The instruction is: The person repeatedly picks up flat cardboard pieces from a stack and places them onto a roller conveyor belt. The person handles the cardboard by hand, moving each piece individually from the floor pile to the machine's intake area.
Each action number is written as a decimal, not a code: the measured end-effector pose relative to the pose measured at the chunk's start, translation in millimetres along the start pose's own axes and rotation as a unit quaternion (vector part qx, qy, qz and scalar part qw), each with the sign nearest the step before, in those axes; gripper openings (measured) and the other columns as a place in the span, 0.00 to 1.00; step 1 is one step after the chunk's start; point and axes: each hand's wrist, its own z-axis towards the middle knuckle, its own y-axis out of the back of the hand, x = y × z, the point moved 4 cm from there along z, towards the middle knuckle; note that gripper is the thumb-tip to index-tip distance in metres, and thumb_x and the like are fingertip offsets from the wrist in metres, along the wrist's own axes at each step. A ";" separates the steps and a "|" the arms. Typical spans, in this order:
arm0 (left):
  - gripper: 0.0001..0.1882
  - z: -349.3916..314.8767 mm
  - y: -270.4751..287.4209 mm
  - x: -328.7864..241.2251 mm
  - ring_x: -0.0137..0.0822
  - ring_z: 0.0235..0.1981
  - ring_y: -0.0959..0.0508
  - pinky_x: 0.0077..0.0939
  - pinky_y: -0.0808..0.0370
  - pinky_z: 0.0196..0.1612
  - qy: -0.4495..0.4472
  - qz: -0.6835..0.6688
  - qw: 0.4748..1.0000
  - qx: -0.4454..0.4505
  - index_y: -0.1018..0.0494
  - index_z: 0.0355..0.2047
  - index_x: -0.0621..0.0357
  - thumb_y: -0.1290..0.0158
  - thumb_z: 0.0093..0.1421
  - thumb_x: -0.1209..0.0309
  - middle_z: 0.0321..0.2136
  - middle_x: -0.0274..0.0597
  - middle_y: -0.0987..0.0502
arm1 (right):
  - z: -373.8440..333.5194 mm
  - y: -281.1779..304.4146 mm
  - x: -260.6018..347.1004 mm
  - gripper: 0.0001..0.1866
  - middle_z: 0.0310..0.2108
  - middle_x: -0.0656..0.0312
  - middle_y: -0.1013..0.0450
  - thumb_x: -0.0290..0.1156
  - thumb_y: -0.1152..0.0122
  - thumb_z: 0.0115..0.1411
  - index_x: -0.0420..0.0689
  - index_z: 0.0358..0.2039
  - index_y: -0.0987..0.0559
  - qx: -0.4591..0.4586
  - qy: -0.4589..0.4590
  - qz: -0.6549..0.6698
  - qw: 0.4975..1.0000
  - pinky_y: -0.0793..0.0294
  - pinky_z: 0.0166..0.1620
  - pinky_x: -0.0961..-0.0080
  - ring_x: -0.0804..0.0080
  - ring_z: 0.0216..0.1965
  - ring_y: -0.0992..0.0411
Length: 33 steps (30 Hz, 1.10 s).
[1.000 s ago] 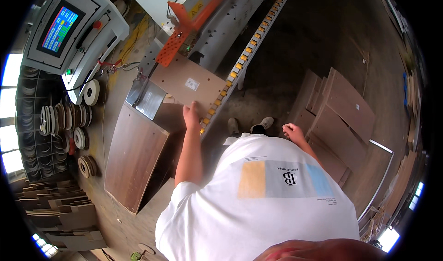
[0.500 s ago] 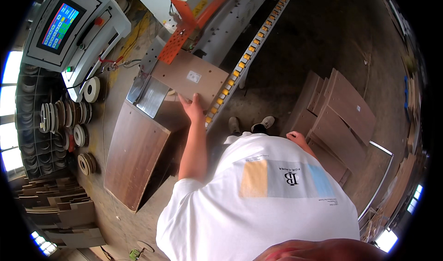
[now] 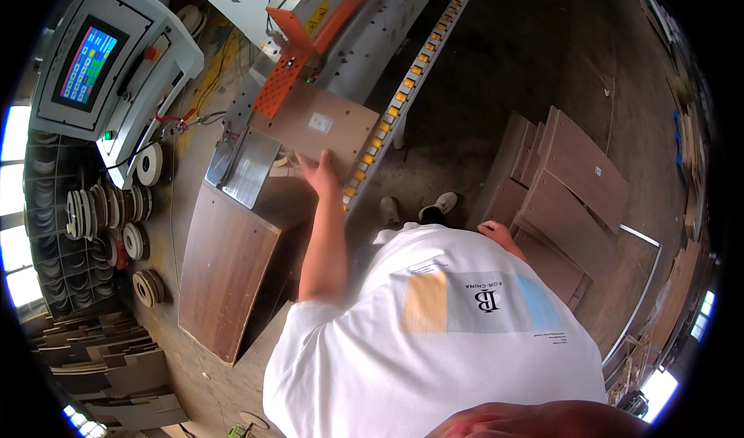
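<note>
A flat brown panel (image 3: 346, 136) with a small white label and several holes lies at the feed end of a machine, partly beneath an orange perforated guard (image 3: 277, 89). My left hand (image 3: 320, 174) is at the panel's near edge, thumb and fingers spread; its fingertips meet that edge, and it does not grip around it. My right hand (image 3: 493, 229) hangs low at my side with curled fingers, close to a stack of brown panels (image 3: 570, 167). Nothing shows in it.
A roller rail (image 3: 400, 97) with yellow rollers runs along the panel's right. Left of the panel are a metal plate (image 3: 252, 167) and a brown wooden table (image 3: 229, 263). A control console (image 3: 116, 74) and edging rolls (image 3: 105, 213) stand farther left.
The panel has slid slightly farther along the machine beneath the orange guard. My left hand has moved a little forward with it. The whole view has shifted slightly; my right hand stays low.
</note>
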 end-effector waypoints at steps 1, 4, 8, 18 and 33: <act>0.47 3.5 -3.3 3.1 0.40 0.57 0.27 0.41 0.19 0.41 0.016 -0.005 1.000 0.003 0.52 0.78 0.39 0.41 0.64 0.77 0.65 0.42 0.34 | 0.9 0.7 0.8 0.17 0.32 0.61 0.18 0.43 0.33 0.64 0.42 0.41 0.15 0.000 0.000 0.000 1.000 0.22 0.39 0.72 0.74 0.33 0.21; 0.48 13.2 -19.7 2.3 0.40 0.54 0.25 0.40 0.19 0.38 -0.075 0.023 0.997 0.005 0.53 0.78 0.39 0.41 0.64 0.77 0.62 0.41 0.31 | 5.2 2.4 0.9 0.16 0.32 0.61 0.18 0.43 0.33 0.65 0.41 0.41 0.15 0.008 -0.011 0.024 1.000 0.22 0.40 0.72 0.74 0.33 0.21; 0.49 -2.3 -64.0 -16.7 0.40 0.53 0.25 0.40 0.20 0.37 0.036 0.006 0.999 -0.015 0.54 0.78 0.37 0.41 0.64 0.77 0.62 0.41 0.30 | 2.2 2.3 -6.7 0.16 0.32 0.62 0.18 0.42 0.33 0.65 0.40 0.40 0.15 0.001 -0.035 0.066 0.997 0.22 0.40 0.72 0.75 0.33 0.22; 0.46 43.2 -141.0 10.3 0.54 0.61 0.30 0.65 0.25 0.50 0.074 0.011 0.996 0.055 0.53 0.75 0.28 0.41 0.64 0.73 0.68 0.43 0.37 | -5.0 2.5 -50.6 0.17 0.32 0.59 0.17 0.46 0.34 0.65 0.43 0.41 0.14 -0.038 -0.017 0.035 0.999 0.21 0.42 0.70 0.71 0.35 0.19; 0.26 -64.4 -226.8 52.0 0.35 0.37 0.20 0.31 0.21 0.41 0.080 0.326 0.889 0.311 0.33 0.65 0.56 0.44 0.67 0.71 0.43 0.42 0.21 | -6.4 9.7 -184.1 0.18 0.28 0.64 0.19 0.48 0.36 0.66 0.44 0.36 0.15 -0.184 -0.240 0.323 0.897 0.22 0.33 0.71 0.74 0.27 0.22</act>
